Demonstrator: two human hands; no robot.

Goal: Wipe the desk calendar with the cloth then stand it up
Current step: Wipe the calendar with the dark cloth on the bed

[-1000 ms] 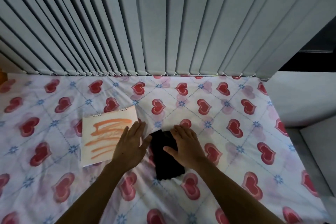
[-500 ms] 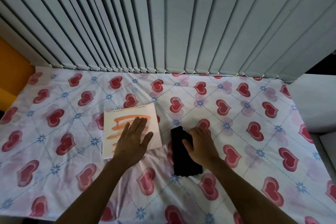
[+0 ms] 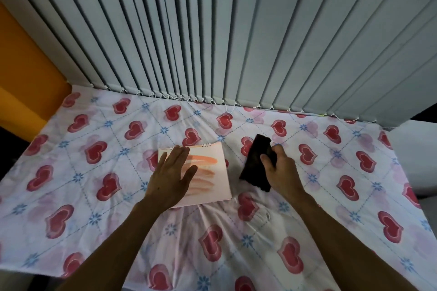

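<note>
Lying flat on the heart-print sheet (image 3: pixel 99 198), the calendar (image 3: pixel 208 172) is seen pale pink with orange brush strokes, spiral binding at its far edge. It is pressed by the flat, open left hand (image 3: pixel 170 177). The dark cloth (image 3: pixel 256 160), just right of it, is gripped by the right hand (image 3: pixel 280 170).

So that's one desk calendar (image 3: pixel 208 172), one black cloth (image 3: pixel 256 163) right of the calendar, two hands, all on one heart-print sheet (image 3: pixel 94 184).
</note>
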